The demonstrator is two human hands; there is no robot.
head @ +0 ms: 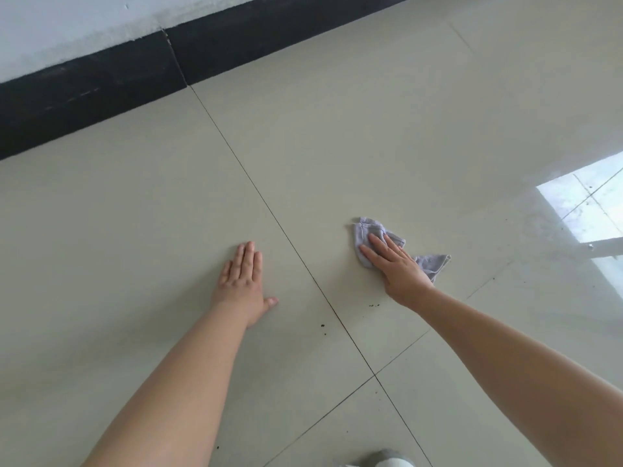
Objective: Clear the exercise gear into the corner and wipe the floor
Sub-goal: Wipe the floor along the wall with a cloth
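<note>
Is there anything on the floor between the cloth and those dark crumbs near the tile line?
Nothing visible. The right hand presses the cloth flat on bare tile, and the crumbs lie just beyond its wrist. The left hand rests across the grout line.

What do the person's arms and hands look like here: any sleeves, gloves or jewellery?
Both forearms are bare as far as the frame shows, with no sleeve in view. The left hand and right hand are ungloved, with no ring, watch or bracelet visible.
</note>
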